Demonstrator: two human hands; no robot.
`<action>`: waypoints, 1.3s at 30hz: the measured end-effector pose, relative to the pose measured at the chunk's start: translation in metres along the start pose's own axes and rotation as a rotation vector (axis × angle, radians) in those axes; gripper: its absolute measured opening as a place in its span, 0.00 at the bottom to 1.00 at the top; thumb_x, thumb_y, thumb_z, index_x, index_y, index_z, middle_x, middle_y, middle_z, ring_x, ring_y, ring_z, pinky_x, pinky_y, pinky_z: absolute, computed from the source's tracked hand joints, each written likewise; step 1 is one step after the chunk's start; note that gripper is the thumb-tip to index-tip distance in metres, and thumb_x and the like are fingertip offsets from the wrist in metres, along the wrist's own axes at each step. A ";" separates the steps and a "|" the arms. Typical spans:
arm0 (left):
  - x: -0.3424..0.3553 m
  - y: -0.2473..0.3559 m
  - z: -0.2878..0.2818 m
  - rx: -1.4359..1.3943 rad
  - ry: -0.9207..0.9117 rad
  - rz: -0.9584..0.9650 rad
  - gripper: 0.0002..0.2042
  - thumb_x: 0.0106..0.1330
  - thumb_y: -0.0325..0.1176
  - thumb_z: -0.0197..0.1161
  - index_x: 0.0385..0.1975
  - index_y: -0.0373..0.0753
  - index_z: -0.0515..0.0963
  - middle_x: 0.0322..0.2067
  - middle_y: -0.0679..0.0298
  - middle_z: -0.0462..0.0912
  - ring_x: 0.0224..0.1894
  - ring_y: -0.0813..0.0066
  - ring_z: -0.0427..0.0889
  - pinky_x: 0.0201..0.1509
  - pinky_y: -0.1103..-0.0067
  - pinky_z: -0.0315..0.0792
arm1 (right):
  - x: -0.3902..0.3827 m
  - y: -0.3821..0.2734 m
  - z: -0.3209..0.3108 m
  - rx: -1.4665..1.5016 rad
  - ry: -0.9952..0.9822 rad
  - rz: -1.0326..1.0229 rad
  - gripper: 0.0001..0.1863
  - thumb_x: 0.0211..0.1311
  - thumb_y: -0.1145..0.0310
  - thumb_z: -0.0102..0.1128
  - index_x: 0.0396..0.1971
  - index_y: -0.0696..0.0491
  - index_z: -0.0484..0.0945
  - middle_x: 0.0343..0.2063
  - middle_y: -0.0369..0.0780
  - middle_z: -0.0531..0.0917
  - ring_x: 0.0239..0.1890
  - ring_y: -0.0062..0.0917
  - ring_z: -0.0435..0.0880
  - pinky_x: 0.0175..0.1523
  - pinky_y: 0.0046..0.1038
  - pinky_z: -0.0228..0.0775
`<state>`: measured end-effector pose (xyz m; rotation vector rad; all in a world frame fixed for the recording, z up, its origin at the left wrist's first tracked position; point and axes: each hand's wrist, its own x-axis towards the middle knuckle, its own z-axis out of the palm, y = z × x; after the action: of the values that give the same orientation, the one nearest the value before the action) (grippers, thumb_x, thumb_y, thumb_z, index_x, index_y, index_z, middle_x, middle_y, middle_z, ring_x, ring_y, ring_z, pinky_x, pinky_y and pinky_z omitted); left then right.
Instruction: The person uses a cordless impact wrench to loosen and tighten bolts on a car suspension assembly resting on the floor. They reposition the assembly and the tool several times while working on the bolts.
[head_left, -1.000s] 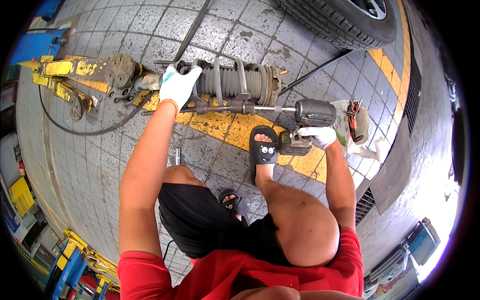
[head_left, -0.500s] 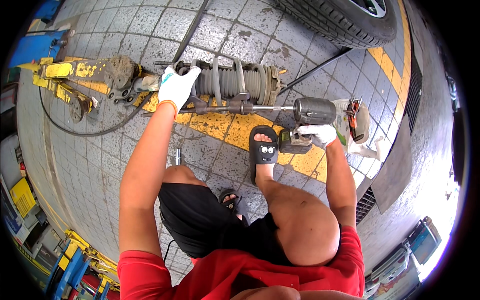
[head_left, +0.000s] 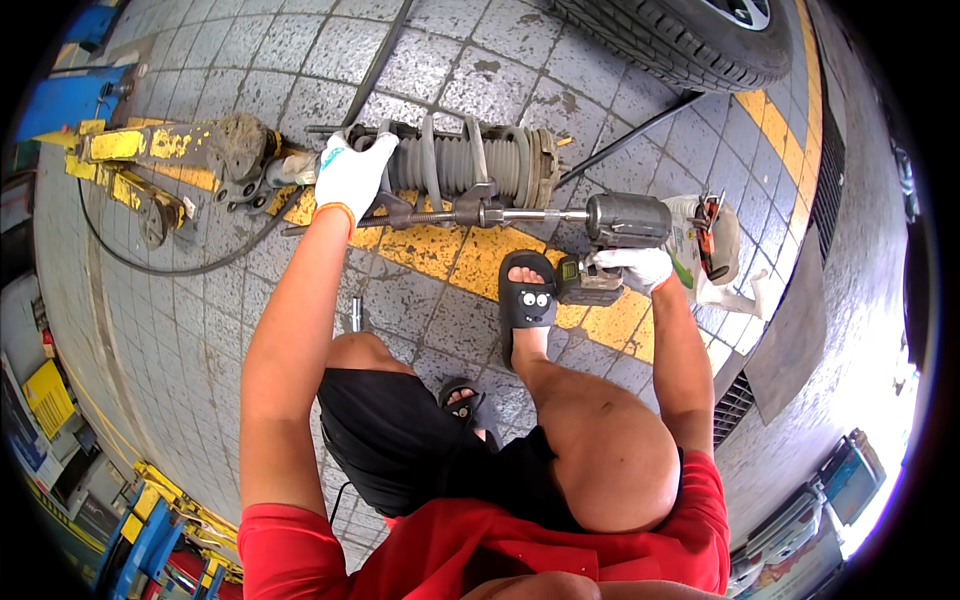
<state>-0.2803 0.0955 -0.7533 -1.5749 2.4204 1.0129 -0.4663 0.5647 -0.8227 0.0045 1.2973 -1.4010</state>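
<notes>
A suspension strut (head_left: pixel 460 168) with a coil spring and a ribbed dust boot lies across the tiled floor. My left hand (head_left: pixel 350 175), in a white glove, is closed round the strut near its left end. In my right hand (head_left: pixel 638 266), also gloved, is the grip of a black cordless impact wrench (head_left: pixel 628 219). A long silver socket (head_left: pixel 535 214) joins the wrench to the end of a threaded spring compressor rod (head_left: pixel 430 217). The compressor's hooks grip the spring coils on the near side. A second rod shows behind the strut.
A wheel (head_left: pixel 690 45) lies at the top right. To the left stands a yellow, worn lift arm (head_left: pixel 150 147). A pale bag (head_left: pixel 690 215) with pliers rests right of the wrench. A loose socket (head_left: pixel 357 314) stands near my knee. Dark hose (head_left: pixel 380 65) crosses the floor.
The strut's right end and the socket have shifted very slightly to the left. Both hands keep their hold.
</notes>
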 end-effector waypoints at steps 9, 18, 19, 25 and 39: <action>0.001 0.000 0.003 -0.048 0.017 0.011 0.46 0.62 0.63 0.72 0.67 0.26 0.72 0.60 0.45 0.83 0.61 0.53 0.84 0.64 0.68 0.76 | -0.003 -0.008 0.012 -0.042 0.046 -0.009 0.20 0.55 0.81 0.76 0.48 0.52 0.85 0.39 0.36 0.88 0.40 0.26 0.87 0.47 0.32 0.81; 0.002 -0.002 0.005 -0.002 0.036 0.007 0.47 0.63 0.62 0.72 0.69 0.25 0.70 0.62 0.43 0.82 0.62 0.51 0.83 0.66 0.67 0.75 | -0.007 -0.017 0.019 -0.057 0.069 -0.016 0.25 0.53 0.80 0.79 0.53 0.52 0.85 0.45 0.35 0.88 0.46 0.24 0.86 0.52 0.32 0.81; 0.000 0.001 0.001 -0.019 0.010 -0.006 0.47 0.63 0.61 0.72 0.69 0.25 0.70 0.62 0.43 0.82 0.63 0.51 0.83 0.67 0.67 0.75 | -0.005 -0.015 0.015 -0.044 0.058 0.009 0.28 0.52 0.79 0.82 0.56 0.52 0.85 0.48 0.35 0.88 0.49 0.24 0.85 0.54 0.33 0.81; -0.002 0.001 0.004 -0.020 0.040 0.018 0.45 0.63 0.60 0.72 0.68 0.25 0.71 0.63 0.44 0.81 0.63 0.52 0.83 0.66 0.68 0.75 | -0.002 -0.004 0.006 -0.048 0.044 -0.020 0.33 0.50 0.76 0.85 0.59 0.52 0.84 0.51 0.35 0.87 0.52 0.23 0.83 0.58 0.33 0.80; 0.000 -0.004 0.009 -0.060 0.069 0.060 0.46 0.62 0.61 0.72 0.65 0.22 0.72 0.61 0.35 0.80 0.64 0.43 0.80 0.68 0.62 0.73 | -0.002 -0.005 0.006 -0.049 0.019 -0.016 0.29 0.53 0.75 0.84 0.56 0.53 0.85 0.49 0.35 0.88 0.48 0.23 0.84 0.55 0.32 0.81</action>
<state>-0.2796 0.0997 -0.7624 -1.5909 2.5201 1.0678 -0.4653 0.5606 -0.8159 -0.0259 1.3505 -1.3852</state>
